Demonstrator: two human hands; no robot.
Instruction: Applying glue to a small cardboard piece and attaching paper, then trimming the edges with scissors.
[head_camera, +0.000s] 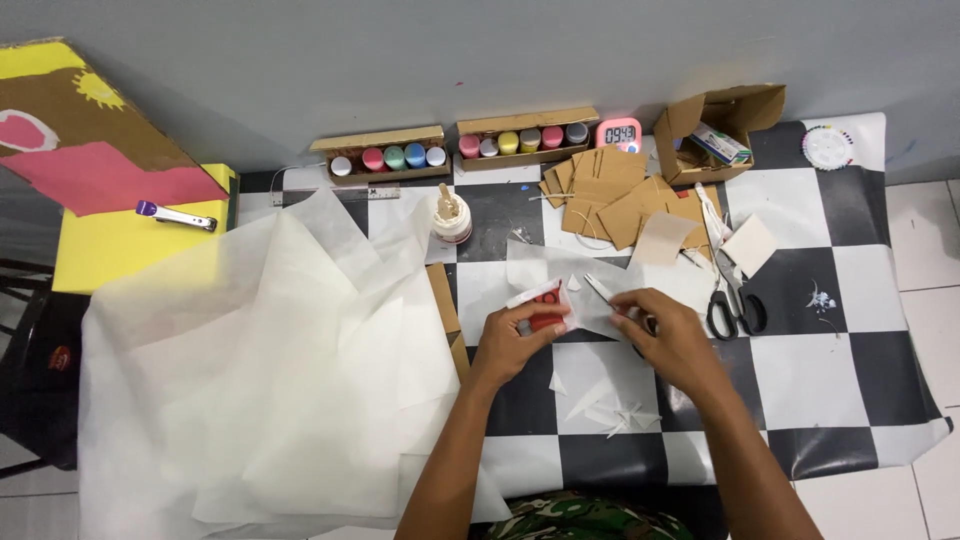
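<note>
Your left hand (512, 335) pinches the red piece (545, 308); right hand (668, 335) grips scissors (602, 290). Snip steadily toward 10 o'clock.

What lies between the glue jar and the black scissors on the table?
In the head view, translucent white paper lies between the glue jar and the scissors.

Grey wall (420, 60) across the top; black-and-white checked table (820, 400) at centre right; white tiled floor (935, 300) at right; yellow box (120, 250) upper left.

Black-and-white checkered tablecloth (860, 300), white tissue paper (260, 370), red piece (545, 308), pink timer (619, 133), yellow box (130, 245)
</note>
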